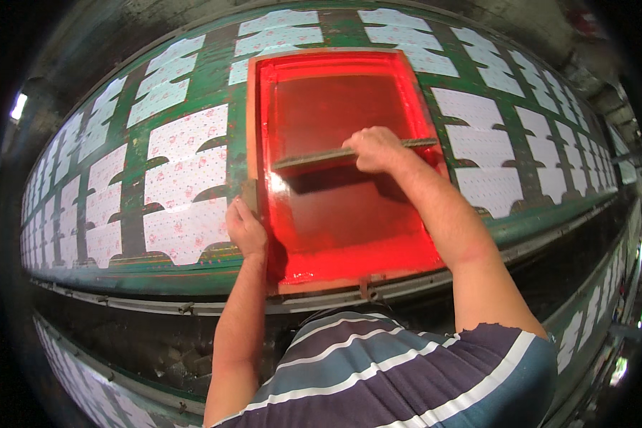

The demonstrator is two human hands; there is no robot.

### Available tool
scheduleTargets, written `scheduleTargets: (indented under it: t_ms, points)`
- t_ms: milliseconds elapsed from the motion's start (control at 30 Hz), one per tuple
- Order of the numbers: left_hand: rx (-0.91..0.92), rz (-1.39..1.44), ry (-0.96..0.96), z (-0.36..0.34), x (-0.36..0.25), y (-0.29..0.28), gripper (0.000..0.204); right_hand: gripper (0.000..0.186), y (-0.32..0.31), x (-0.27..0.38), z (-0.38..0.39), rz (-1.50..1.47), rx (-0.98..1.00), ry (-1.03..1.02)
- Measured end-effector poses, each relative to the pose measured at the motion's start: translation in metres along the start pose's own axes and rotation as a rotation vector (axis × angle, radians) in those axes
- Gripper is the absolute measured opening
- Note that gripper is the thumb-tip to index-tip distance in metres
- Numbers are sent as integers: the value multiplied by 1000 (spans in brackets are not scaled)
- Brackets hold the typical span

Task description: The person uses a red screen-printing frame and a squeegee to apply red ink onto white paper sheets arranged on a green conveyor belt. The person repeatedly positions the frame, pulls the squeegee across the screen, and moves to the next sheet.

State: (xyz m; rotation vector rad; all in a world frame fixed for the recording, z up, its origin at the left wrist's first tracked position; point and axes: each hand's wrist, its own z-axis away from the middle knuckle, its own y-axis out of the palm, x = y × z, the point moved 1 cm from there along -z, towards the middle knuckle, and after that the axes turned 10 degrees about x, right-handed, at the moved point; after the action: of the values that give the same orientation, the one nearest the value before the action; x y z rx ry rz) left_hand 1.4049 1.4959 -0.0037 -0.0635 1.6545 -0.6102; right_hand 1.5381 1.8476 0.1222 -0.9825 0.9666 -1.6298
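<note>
Over the green table (157,280), in the head view, the right hand (376,150) grasps a bar (310,158) lying slantwise across the red screen (349,262). The left hand (247,228) touches the screen's left edge; whether it grips, I cannot tell. Printed white pieces (185,171) lie on both sides.

Counting from here: one screen-printing frame (252,128), one squeegee (314,158). Bare hands, two: one left hand (247,227), one right hand (376,148). One striped shirt (399,371). Long green table (128,284), one by me. Printed fabric panels: three in left column (183,177) nearest frame, three in right column (482,147) nearest it; dozens overall, far ones too small to tally.
</note>
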Motion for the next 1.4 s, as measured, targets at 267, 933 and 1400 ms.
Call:
scheduleTargets:
  t_ms: [267, 933, 1400]
  points:
    - [-38, -5, 50, 7, -6, 2, 53, 36, 72, 97, 140, -39, -20, 21]
    - [-31, -221, -145, -14, 9, 2, 49, 38, 153, 10, 290, -474, -573, -86]
    - [-11, -85, -99, 0, -15, 5, 25, 67, 177, -82, 263, -689, -609, 499]
